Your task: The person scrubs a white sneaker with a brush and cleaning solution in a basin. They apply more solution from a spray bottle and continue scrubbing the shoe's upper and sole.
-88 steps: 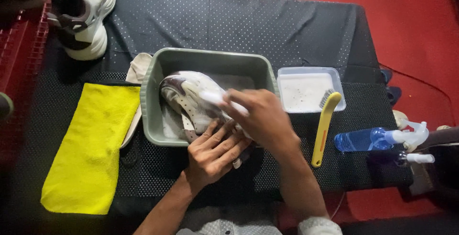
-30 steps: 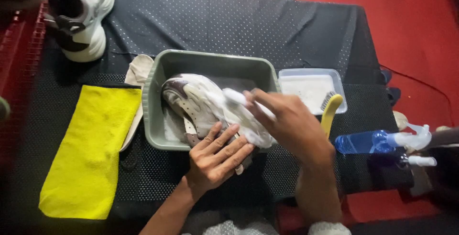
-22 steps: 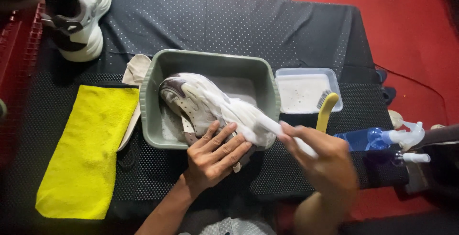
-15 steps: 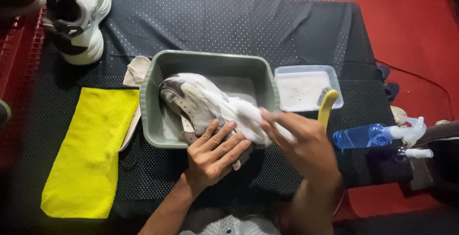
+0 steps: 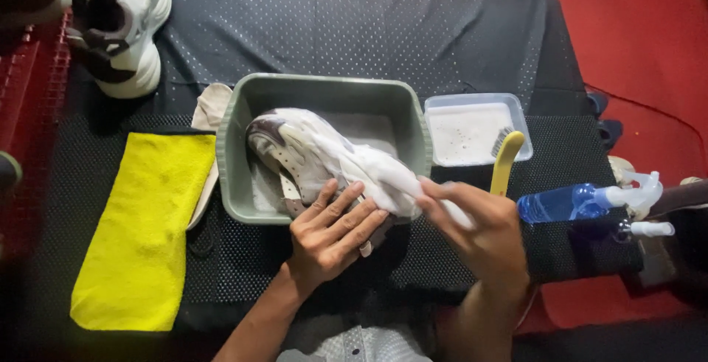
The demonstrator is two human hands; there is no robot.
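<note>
A white and brown sneaker (image 5: 310, 152), covered in white foam, lies tilted in a grey-green plastic tub (image 5: 243, 111), its heel end hanging over the near rim. My left hand (image 5: 332, 240) presses flat on the heel part and grips it. At the shoe's right end, my right hand (image 5: 483, 233) holds a white brush (image 5: 453, 207) whose head touches the foamy shoe.
A yellow cloth (image 5: 140, 229) lies left of the tub, with an insole (image 5: 210, 111) beside it. The second sneaker (image 5: 122, 26) stands at the far left. A clear tray of soapy water (image 5: 472, 126), a yellow-handled brush (image 5: 505, 170) and blue spray bottles (image 5: 582, 203) sit to the right.
My right hand has stroked the brush back and forth along the shoe and is now at the shoe's right end. My left hand has stayed on the heel.
</note>
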